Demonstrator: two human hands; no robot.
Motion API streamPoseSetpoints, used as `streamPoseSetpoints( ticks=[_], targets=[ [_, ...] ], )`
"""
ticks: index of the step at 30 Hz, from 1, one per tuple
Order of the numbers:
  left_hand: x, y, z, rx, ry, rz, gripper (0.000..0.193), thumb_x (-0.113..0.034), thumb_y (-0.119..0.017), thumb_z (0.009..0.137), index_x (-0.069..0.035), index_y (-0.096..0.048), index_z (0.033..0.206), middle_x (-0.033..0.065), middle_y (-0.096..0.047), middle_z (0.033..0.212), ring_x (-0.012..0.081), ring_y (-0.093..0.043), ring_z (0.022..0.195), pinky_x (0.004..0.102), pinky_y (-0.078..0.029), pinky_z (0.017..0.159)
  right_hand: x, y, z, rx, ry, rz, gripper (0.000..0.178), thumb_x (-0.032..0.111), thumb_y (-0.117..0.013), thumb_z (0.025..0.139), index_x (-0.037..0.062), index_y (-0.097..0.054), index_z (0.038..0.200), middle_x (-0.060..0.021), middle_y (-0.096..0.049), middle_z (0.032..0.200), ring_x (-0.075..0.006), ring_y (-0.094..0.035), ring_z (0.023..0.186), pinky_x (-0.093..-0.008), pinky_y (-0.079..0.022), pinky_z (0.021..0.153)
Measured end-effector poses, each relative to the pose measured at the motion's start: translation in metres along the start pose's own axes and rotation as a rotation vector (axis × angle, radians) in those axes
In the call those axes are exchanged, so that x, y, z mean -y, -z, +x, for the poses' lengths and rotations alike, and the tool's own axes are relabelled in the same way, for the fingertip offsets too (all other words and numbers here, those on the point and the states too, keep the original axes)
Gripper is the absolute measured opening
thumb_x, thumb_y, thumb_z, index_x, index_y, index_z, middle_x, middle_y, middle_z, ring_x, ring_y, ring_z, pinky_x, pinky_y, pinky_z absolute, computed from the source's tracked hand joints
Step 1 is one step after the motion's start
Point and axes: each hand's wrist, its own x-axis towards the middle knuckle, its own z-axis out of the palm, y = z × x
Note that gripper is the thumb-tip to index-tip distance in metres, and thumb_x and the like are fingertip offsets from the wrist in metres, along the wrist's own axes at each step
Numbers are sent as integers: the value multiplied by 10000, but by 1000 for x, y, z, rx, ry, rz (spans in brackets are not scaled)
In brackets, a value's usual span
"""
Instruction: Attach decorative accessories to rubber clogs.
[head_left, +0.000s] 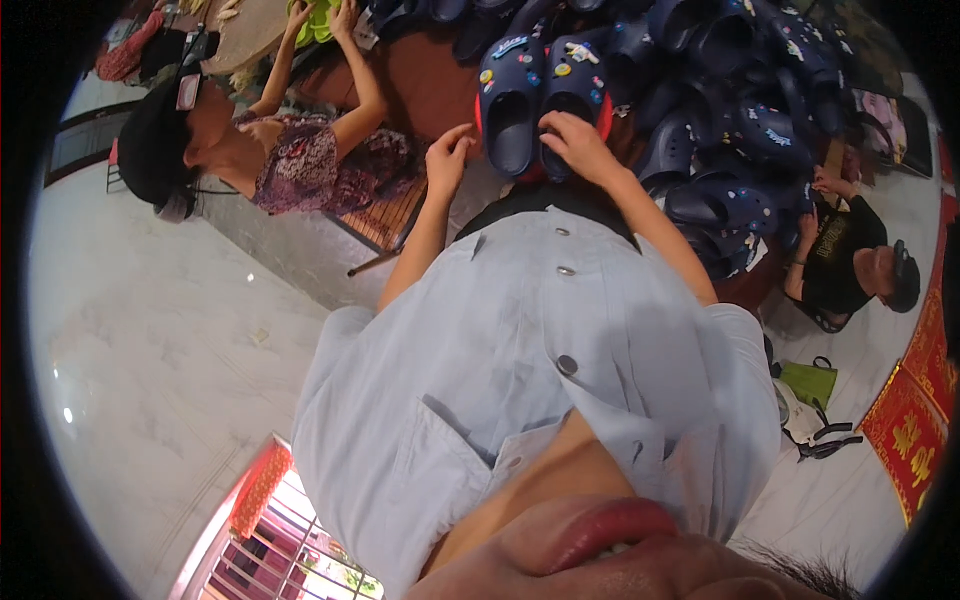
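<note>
A pair of navy clogs stands side by side before me, toes pointing away, dotted with colourful charms. The left clog [511,135] has nothing in its foot opening. At the right clog [572,88], my right hand [582,145] has its curled fingers on the edge of the heel opening. My left hand [448,160] hovers just left of the pair, touching neither shoe, its fingers slightly bent with a gap between thumb and forefinger. Something red [606,116] shows along the outer sides of the pair; its shape is mostly hidden.
A heap of navy clogs [740,120] covers the reddish-brown table [420,85] to the right and beyond. At the left, a person in a patterned top [310,165] handles a lime-green clog [320,20]. Another person in black [845,245] works at the right. A slatted wooden seat [385,222] stands left.
</note>
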Motion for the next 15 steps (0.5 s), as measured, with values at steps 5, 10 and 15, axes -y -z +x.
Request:
streamPoseSetpoints(
  ticks=[5, 10, 15],
  targets=[
    [-6, -8, -6, -7, -93, 60, 256, -67, -545, 905, -25, -669, 1124, 69, -697, 836, 134, -655, 759, 265, -505, 719, -3, -7, -1, 35, 24, -59, 163, 178, -602, 869, 53, -596, 973, -147, -612, 925, -340, -592, 929, -426, -469, 818],
    [4, -8, 7, -29, -140, 94, 271, -83, -558, 887, -47, -670, 1131, 97, -705, 863, 160, -674, 829, 283, -505, 755, 3, -3, -2, 82, 2, -71, 168, 182, -604, 867, 51, -601, 971, -144, -616, 929, -331, -593, 943, -429, -467, 821],
    [-24, 1, 14, -4, -78, 109, 362, -66, -548, 898, -65, -601, 1257, 74, -695, 827, 129, -656, 788, 263, -504, 717, 12, 10, -4, 49, -26, -54, 174, 165, -607, 867, 47, -602, 995, -138, -627, 950, -327, -595, 956, -424, -467, 831]
  ],
)
